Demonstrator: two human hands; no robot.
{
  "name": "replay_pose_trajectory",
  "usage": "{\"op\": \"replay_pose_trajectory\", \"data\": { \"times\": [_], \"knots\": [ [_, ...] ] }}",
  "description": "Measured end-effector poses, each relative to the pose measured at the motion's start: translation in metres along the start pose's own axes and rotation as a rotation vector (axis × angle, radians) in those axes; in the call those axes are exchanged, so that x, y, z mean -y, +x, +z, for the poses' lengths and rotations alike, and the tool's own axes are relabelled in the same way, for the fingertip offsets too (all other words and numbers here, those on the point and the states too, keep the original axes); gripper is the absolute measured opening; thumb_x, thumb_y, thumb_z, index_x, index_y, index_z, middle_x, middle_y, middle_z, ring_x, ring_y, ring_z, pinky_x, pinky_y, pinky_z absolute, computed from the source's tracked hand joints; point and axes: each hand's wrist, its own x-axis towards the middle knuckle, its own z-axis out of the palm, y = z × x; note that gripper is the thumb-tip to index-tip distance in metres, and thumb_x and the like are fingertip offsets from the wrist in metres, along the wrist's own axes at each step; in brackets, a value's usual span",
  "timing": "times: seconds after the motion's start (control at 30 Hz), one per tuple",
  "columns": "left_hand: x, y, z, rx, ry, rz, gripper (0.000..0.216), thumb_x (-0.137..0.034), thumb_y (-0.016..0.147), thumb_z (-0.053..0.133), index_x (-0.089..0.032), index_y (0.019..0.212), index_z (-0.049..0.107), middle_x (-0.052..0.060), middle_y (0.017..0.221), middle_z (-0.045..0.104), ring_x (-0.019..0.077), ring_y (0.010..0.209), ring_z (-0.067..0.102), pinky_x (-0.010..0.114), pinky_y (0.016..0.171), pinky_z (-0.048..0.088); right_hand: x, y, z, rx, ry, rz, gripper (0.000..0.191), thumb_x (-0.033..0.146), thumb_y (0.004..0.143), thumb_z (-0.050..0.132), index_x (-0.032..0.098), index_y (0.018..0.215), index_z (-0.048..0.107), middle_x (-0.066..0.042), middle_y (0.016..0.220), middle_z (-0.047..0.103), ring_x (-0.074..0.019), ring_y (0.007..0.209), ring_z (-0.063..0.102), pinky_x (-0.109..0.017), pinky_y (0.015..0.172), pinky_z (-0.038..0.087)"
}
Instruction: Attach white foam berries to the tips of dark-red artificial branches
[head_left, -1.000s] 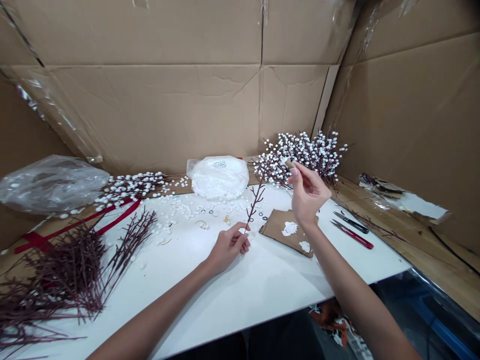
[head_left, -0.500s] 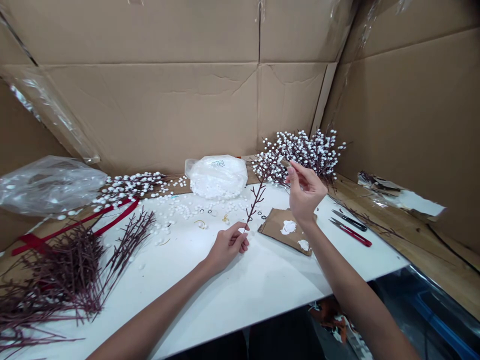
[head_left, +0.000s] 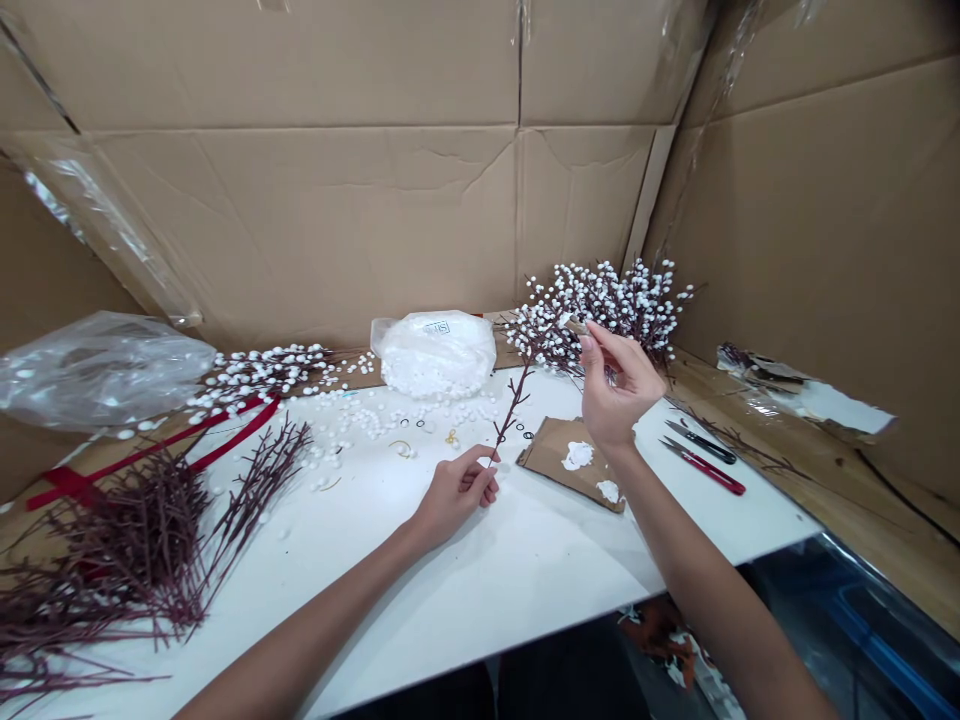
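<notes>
My left hand (head_left: 456, 492) pinches the base of a bare dark red twig (head_left: 511, 408) that rises from the white table (head_left: 465, 580). My right hand (head_left: 616, 385) is lifted above a brown cardboard scrap (head_left: 559, 452) smeared with white glue. Its fingertips pinch a small tan stick (head_left: 576, 326) close to the twig's upper tip. Right behind it stands a bunch of twigs covered in white beads (head_left: 600, 305).
A clear bag of white foam beads (head_left: 436, 352) lies at the back centre, with loose beads (head_left: 360, 418) scattered before it. Bare red twigs (head_left: 142, 540) pile at left, beaded twigs (head_left: 259, 372) and a plastic bag (head_left: 97, 368) behind. Scissors (head_left: 701, 455) lie right. Cardboard walls (head_left: 315, 200) surround.
My right hand dipped slightly toward the twig tip, then lifted back near the beaded bunch. The left hand and twig stayed put.
</notes>
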Motion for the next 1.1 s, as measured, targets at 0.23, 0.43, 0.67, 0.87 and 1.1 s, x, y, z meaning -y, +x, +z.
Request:
{"op": "replay_pose_trajectory", "data": {
  "times": [0.23, 0.43, 0.67, 0.87, 1.1],
  "knots": [
    [0.0, 0.001, 0.0, -0.002, -0.005, -0.013, 0.02, -0.037, 0.087, 0.047, -0.02, 0.095, 0.054, 0.0, 0.066, 0.061, 0.0112, 0.057, 0.057, 0.024, 0.058, 0.051, 0.001, 0.0, 0.0, 0.013, -0.021, -0.072, 0.017, 0.02, 0.081, 0.062, 0.022, 0.096, 0.07, -0.003, 0.086, 0.073, -0.0148, 0.074, 0.066, -0.031, 0.064, 0.056],
    [0.002, 0.001, 0.001, -0.006, -0.014, -0.003, 0.021, -0.037, 0.087, 0.048, -0.019, 0.095, 0.054, 0.0, 0.066, 0.061, 0.0111, 0.057, 0.057, 0.024, 0.058, 0.051, 0.004, 0.002, -0.001, -0.007, -0.015, -0.071, 0.018, 0.017, 0.081, 0.062, 0.02, 0.096, 0.07, -0.004, 0.085, 0.074, -0.0137, 0.073, 0.066, -0.029, 0.065, 0.056],
    [0.003, 0.002, 0.0, -0.003, -0.051, -0.023, 0.021, -0.037, 0.087, 0.048, -0.019, 0.096, 0.053, 0.0, 0.065, 0.061, 0.0113, 0.057, 0.058, 0.025, 0.057, 0.051, -0.001, 0.002, 0.001, -0.064, 0.031, 0.04, 0.017, 0.024, 0.081, 0.061, 0.022, 0.095, 0.071, -0.002, 0.081, 0.072, -0.013, 0.068, 0.064, -0.029, 0.061, 0.054],
    [0.006, 0.004, 0.0, -0.021, -0.115, -0.034, 0.023, -0.038, 0.085, 0.05, -0.019, 0.098, 0.052, 0.0, 0.064, 0.062, 0.0121, 0.056, 0.059, 0.026, 0.056, 0.051, -0.009, 0.004, 0.0, -0.054, 0.075, 0.22, 0.024, 0.035, 0.081, 0.059, 0.018, 0.095, 0.07, -0.005, 0.085, 0.07, -0.0134, 0.068, 0.063, -0.03, 0.061, 0.054],
    [0.005, 0.007, 0.0, -0.038, -0.173, -0.043, 0.026, -0.04, 0.082, 0.054, -0.018, 0.096, 0.052, 0.0, 0.063, 0.062, 0.0126, 0.055, 0.06, 0.027, 0.055, 0.052, -0.016, 0.021, -0.041, 0.782, -0.172, 0.411, 0.035, 0.04, 0.079, 0.057, 0.01, 0.089, 0.071, -0.009, 0.08, 0.072, -0.0133, 0.059, 0.06, -0.024, 0.051, 0.047]
  ]
}}
